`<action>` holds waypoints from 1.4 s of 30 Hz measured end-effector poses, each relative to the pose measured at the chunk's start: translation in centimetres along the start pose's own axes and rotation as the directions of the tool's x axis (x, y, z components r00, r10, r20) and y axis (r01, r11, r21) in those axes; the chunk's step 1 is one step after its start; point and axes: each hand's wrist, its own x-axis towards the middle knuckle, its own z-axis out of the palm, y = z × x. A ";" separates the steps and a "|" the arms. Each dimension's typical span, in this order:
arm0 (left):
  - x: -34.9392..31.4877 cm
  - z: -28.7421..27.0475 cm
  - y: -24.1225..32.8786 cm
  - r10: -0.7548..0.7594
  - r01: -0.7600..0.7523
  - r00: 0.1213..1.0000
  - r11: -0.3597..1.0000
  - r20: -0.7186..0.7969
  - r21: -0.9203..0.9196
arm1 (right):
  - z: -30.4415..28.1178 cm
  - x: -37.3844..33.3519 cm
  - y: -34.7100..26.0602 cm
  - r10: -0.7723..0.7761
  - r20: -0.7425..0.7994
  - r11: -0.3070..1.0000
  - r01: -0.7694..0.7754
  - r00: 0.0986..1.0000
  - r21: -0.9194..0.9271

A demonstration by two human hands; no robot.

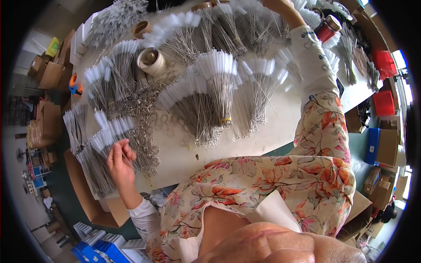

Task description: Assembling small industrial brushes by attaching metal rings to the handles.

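Observation:
My left hand point(122, 163) is at the table's left side, its fingers curled, just beside a bundle of thin wire brushes with white bristles point(109, 132). Whatever its fingers may hold is too small to make out. Far across the table my right arm stretches out, and the right hand point(283, 6) is cut by the upper edge above more brushes; its fingertips are hidden. In the middle stand fanned bundles of white-bristled brushes point(217, 72), one tied with a yellow band point(225, 119). Many small wire rings point(144, 127) lie heaped between the left bundles and the middle.
A roll of tape point(151, 61) sits among the bundles, with a brown roll point(141, 29) behind it. Orange-handled scissors point(75, 85) lie at the left edge. A red cylinder point(328, 29) stands far right. An open cardboard box point(94, 193) is below the table's left edge.

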 end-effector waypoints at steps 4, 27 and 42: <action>0.2 4.7 1.3 0.102 -0.110 0.992 0.989 0.075 0.102 | -10.0 -5.9 -5.3 -0.317 -0.143 0.209 0.216 0.938 0.954; -9.1 16.7 -10.3 0.685 -0.896 0.413 0.422 0.599 0.136 | -9.9 -38.4 -11.6 -0.424 0.379 -0.720 -0.560 0.822 0.410; -13.1 8.8 -11.5 0.601 -0.799 0.558 0.576 0.572 0.174 | -11.2 -43.4 -15.5 -0.769 0.558 0.367 -0.499 0.313 0.785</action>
